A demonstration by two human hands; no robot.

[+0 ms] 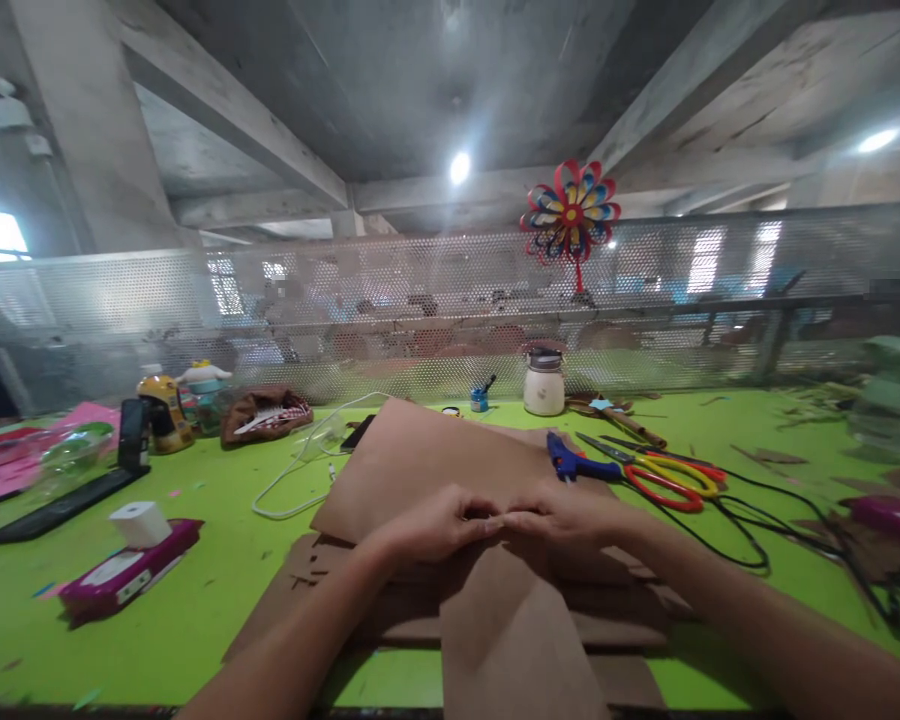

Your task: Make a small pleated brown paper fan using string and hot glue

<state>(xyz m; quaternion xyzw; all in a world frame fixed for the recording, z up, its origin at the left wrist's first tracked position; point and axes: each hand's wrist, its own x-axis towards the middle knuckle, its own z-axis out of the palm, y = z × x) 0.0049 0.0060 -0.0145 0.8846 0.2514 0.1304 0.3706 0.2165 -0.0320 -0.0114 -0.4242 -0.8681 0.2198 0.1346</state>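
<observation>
Brown sheets (435,455) on green table (225,500)

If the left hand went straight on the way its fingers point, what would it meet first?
Most likely the right hand: the left hand points across at its fingertips, which look nearly or already touching, though depth there is hard to judge.

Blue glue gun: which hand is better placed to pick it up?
Right, likely: the blue glue gun lies just beyond the right hand; the left hand would have to reach across. Both hands' fingertips meet by the brown piece, so either must come away first.
</observation>
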